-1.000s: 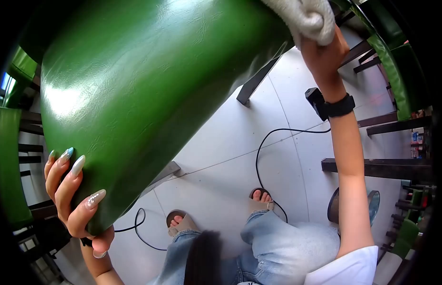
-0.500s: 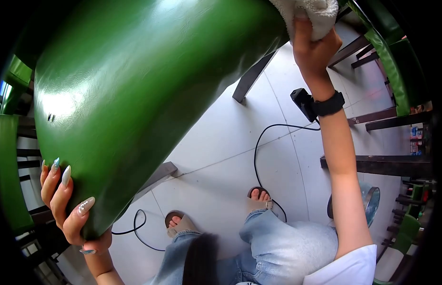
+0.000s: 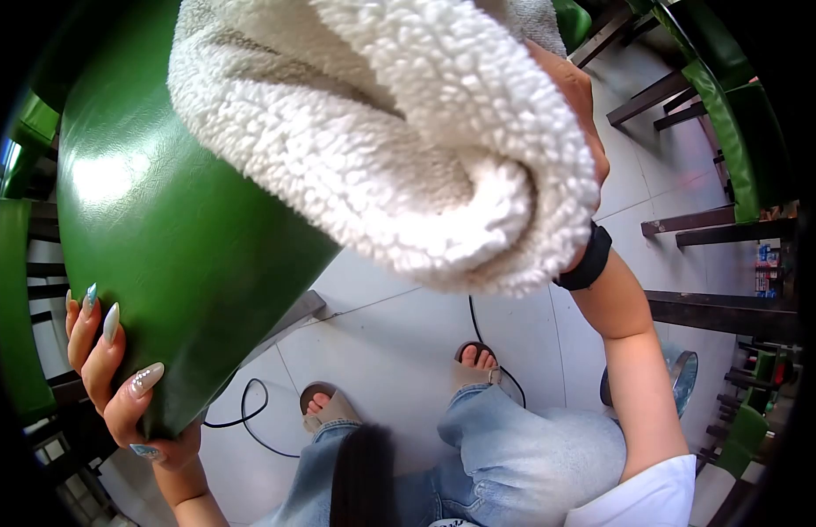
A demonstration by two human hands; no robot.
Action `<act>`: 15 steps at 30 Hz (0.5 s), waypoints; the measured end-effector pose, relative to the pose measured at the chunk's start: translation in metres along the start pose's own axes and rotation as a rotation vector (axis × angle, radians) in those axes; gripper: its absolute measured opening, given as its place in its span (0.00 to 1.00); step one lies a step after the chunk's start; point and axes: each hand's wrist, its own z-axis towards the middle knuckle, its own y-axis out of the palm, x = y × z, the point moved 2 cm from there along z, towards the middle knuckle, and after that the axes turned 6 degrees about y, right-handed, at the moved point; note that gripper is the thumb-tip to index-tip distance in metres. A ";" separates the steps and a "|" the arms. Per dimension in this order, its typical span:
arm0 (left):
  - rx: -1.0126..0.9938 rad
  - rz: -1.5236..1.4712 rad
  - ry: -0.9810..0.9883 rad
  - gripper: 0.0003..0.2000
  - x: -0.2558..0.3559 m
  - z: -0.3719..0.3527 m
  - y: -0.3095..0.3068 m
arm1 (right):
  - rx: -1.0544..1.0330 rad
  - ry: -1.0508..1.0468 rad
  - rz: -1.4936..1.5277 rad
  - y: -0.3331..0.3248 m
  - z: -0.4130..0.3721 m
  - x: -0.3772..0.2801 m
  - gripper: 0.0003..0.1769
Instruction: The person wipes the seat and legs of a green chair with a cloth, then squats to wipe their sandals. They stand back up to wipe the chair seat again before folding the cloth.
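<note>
My right hand (image 3: pixel 583 110) clutches the fluffy white fleece cloth (image 3: pixel 390 149); the glossy green padded seat (image 3: pixel 179 237) lies just left of it. My left hand (image 3: pixel 109 378) is curled around the seat's near edge.

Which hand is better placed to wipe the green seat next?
Probably right: the right hand holds the white cloth over the seat, while the left hand grips the seat's lower edge.

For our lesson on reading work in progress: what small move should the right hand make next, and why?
Probably press the white cloth onto the green seat and wipe toward the left hand, which steadies its edge; the right hand grips the cloth above it.
</note>
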 end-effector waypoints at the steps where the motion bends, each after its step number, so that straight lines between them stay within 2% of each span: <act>1: -0.001 -0.005 0.006 0.24 0.000 0.001 0.000 | -0.004 -0.014 0.005 0.001 0.001 -0.003 0.14; 6: -0.015 -0.009 0.028 0.23 0.004 0.008 0.001 | -0.015 -0.061 0.043 -0.005 0.003 0.000 0.18; 10: -0.032 0.033 -0.036 0.21 0.017 0.020 0.008 | -0.021 -0.076 0.049 -0.014 0.002 0.017 0.22; 15: -0.102 0.032 -0.053 0.24 0.042 0.045 0.031 | 0.015 0.048 0.101 -0.025 -0.014 0.051 0.27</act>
